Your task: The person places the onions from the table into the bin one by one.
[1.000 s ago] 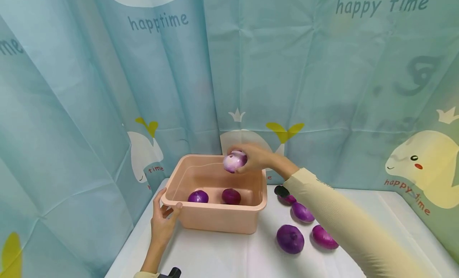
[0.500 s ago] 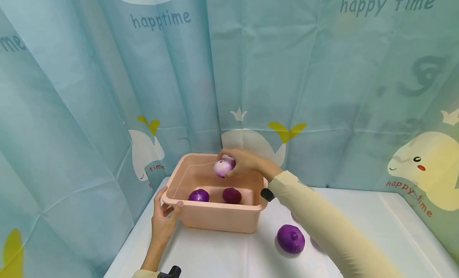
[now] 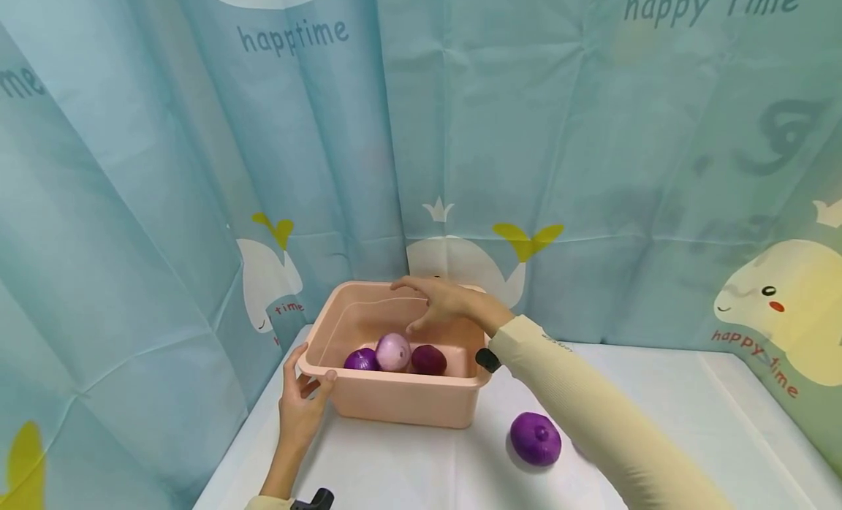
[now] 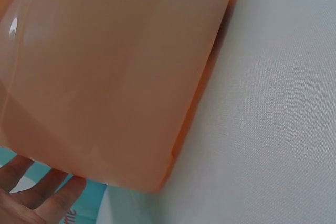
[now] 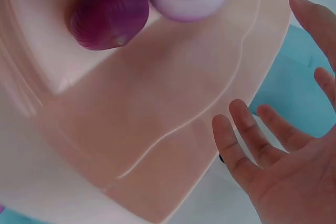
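Observation:
A pink plastic basin stands on the table, with my left hand gripping its near left corner, thumb at the front rim and fingers along the side. In the left wrist view those fingertips lie against the wall. My right hand is over the basin's far right part, fingers spread and holding nothing. Below and left of it is a pale, whitish-purple onion, blurred in the right wrist view. It is between a purple onion and a dark red-purple onion inside the basin.
Right of the basin, a large purple onion lies on the white table. The right sleeve hides most of another onion behind it. A blue printed curtain closes off the back and left side.
The right hand has carried the pale onion leftward over the basin and let it go. The onion is now lower, inside the basin. The left hand stays at the rim.

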